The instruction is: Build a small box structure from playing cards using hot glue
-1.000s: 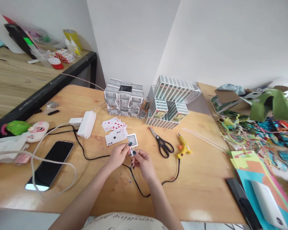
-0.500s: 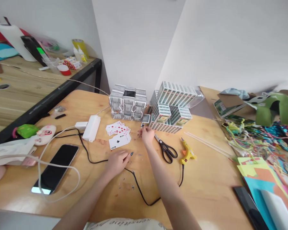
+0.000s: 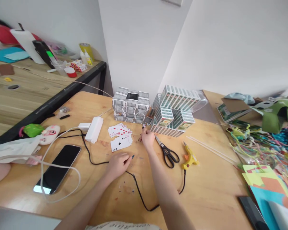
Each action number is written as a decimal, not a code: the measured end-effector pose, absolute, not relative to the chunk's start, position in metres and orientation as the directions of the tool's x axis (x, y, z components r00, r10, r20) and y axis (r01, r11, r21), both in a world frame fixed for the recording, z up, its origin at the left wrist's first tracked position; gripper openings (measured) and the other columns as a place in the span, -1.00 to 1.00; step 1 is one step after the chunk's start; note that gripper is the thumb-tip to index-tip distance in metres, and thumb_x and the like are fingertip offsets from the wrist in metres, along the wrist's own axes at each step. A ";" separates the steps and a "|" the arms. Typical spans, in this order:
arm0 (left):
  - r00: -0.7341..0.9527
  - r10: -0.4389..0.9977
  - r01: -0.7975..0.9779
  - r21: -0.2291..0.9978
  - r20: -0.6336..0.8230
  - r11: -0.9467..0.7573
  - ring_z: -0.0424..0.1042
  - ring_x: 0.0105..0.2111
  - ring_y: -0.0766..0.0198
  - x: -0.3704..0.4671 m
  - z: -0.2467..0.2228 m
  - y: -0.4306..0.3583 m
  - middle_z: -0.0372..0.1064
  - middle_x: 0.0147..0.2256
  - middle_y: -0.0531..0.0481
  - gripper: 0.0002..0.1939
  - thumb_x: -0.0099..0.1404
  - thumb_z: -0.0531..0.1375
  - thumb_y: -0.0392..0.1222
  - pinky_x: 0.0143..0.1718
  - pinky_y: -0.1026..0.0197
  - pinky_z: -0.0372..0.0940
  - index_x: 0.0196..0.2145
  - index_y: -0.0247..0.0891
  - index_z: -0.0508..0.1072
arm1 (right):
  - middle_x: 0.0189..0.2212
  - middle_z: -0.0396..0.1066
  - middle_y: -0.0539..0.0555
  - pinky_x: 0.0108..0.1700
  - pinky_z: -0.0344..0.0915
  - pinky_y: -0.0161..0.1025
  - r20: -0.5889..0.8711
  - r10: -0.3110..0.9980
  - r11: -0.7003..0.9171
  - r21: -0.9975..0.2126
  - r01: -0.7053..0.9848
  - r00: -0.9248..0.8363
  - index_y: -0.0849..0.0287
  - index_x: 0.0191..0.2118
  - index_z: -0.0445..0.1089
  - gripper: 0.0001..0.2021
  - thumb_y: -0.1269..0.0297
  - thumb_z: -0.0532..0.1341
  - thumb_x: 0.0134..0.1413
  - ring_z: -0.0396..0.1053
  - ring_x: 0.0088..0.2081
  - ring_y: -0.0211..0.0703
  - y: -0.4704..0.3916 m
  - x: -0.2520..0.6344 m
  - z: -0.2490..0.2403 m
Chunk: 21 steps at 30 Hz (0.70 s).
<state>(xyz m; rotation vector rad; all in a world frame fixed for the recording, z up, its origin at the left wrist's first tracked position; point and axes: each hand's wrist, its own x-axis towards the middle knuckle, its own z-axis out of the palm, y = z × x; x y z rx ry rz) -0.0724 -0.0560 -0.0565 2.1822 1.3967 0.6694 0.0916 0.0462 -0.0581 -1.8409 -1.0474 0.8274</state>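
Observation:
My right hand [image 3: 148,138] rests low on the table with its index finger stretched forward and the other fingers bent. The fingertip is by a small playing card [image 3: 148,120], which lies between a grey folded-card structure [image 3: 131,105] and a stack of green-and-white card boxes [image 3: 174,110]. I see nothing held in that hand. My left hand [image 3: 119,163] lies loosely closed on the tabletop, thumb pointing right, with nothing visible in it. Just beyond it are loose playing cards [image 3: 120,143], face up, with an ace of clubs in front.
Right of my right hand lie black scissors [image 3: 169,155] and a yellow glue gun [image 3: 190,158] with a black cord [image 3: 144,201]. A phone [image 3: 59,167] and white power adapter [image 3: 94,129] are on the left. Coloured paper [image 3: 265,182] and craft scraps crowd the right edge.
The view has shifted slightly, moving everything a little right. The small card looks darker and more tilted, and my right fingertip is now slightly below it. My left hand stays in place.

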 end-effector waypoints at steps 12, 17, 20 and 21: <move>0.360 0.917 0.710 0.587 0.171 -0.388 0.29 -0.51 0.31 -0.074 -0.061 -0.058 0.30 -0.55 0.02 -0.65 0.33 -0.06 -0.13 -0.45 0.25 0.12 -0.56 -0.24 0.30 | -0.76 0.35 0.00 -0.64 0.13 -0.36 -0.183 0.957 -0.264 -0.875 0.407 0.226 0.13 -0.62 0.25 -0.71 0.14 0.09 0.03 0.29 -0.72 -0.22 -0.058 0.110 -0.058; 0.285 0.915 0.679 0.613 0.285 -0.403 0.42 -0.30 0.22 -0.078 -0.069 -0.069 0.46 -0.32 -0.07 -0.74 0.33 -0.05 -0.17 -0.25 0.19 0.27 -0.31 -0.21 0.43 | -0.73 0.32 0.00 -0.55 0.07 -0.33 -0.062 0.957 -0.209 -0.824 0.527 0.283 0.11 -0.63 0.19 -0.70 0.14 0.05 0.06 0.26 -0.66 -0.22 -0.063 0.108 -0.062; 0.249 0.919 0.709 0.589 0.306 -0.388 0.43 -0.29 0.21 -0.081 -0.068 -0.079 0.47 -0.31 -0.07 -0.71 0.33 -0.06 -0.21 -0.22 0.17 0.30 -0.13 -0.20 0.40 | -0.71 0.29 0.00 -0.53 0.02 -0.32 0.006 0.959 -0.166 -0.799 0.578 0.283 0.11 -0.64 0.18 -0.69 0.14 0.04 0.06 0.21 -0.64 -0.22 -0.064 0.106 -0.064; 0.241 0.921 0.735 0.562 0.305 -0.379 0.43 -0.30 0.21 -0.082 -0.066 -0.079 0.46 -0.32 -0.07 -0.70 0.33 -0.07 -0.22 -0.22 0.16 0.30 -0.09 -0.19 0.39 | -0.71 0.28 0.00 -0.53 0.00 -0.31 0.020 0.960 -0.153 -0.794 0.588 0.278 0.11 -0.64 0.18 -0.69 0.14 0.04 0.06 0.19 -0.64 -0.23 -0.064 0.105 -0.065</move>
